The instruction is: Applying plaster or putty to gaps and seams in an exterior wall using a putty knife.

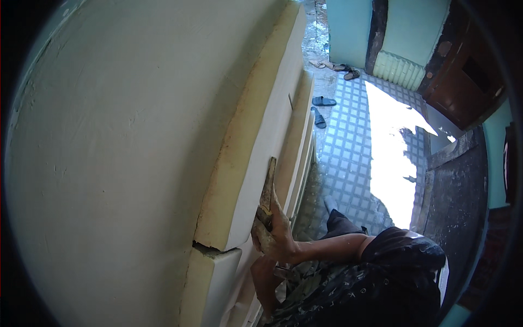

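My right hand [279, 234] is closed around a narrow, dirty, spatula-like tool [271, 177], with a finger stretched along it. The tool lies against the white front face of a long cream ledge [250, 174] that juts from the wall. Just below the right hand is my left hand [262, 268]; its fingers are hidden, so I cannot see whether they hold anything. A dark, ragged gap [214, 249] splits the ledge near its lower end, to the left of my hands. Pale smears cover the right hand's fingers.
A pale plastered wall [120, 163] fills the left side. Stepped mouldings [297, 141] run below the ledge. To the right lies a patterned tile floor [348, 141] with a bright sunlit patch. Blue slippers [324, 101] and other footwear [351, 74] lie there, near a ribbed radiator [399, 71] and a brown door [468, 73].
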Motion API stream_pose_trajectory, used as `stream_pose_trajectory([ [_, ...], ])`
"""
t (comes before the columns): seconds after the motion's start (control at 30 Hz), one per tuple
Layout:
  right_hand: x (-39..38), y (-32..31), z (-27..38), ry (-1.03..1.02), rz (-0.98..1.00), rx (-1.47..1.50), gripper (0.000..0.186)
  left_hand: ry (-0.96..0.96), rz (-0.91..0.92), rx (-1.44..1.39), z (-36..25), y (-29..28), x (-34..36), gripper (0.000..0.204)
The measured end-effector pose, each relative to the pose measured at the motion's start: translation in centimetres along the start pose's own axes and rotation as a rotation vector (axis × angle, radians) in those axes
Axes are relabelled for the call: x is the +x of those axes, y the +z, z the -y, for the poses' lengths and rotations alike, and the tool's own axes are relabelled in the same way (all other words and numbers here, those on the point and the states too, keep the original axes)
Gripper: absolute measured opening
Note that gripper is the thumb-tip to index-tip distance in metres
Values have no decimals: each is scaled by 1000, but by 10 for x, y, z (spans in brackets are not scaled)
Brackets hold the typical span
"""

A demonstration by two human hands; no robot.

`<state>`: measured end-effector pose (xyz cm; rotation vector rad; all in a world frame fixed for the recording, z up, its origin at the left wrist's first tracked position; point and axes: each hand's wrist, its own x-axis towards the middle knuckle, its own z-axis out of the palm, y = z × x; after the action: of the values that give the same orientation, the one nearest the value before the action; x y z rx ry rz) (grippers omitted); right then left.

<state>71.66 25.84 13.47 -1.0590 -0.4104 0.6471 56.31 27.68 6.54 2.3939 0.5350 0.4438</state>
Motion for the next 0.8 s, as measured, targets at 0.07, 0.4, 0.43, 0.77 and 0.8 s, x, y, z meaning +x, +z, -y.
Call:
stream_pose_trajectory([
  [0.07, -5, 1, 1, -31, -13, -50, 56, -56, 52, 72, 17, 3, -12, 26],
  [0.4, -8, 2, -10, -174, -20, -141, 72, -117, -30, 23, 5, -1, 1, 32],
  [0.43, -7, 2, -10, -173, -18, -107, 72, -113, -26, 23, 5, -1, 3, 32],
  [0.77, 62, -38, 71, -210, -30, -83, 71, -110, -53, -104, 0, 1, 14, 16],
  [0.8, 56, -38, 70, -214, -42, -91, 71, -67, -16, -63, 0, 0, 13, 15],
])
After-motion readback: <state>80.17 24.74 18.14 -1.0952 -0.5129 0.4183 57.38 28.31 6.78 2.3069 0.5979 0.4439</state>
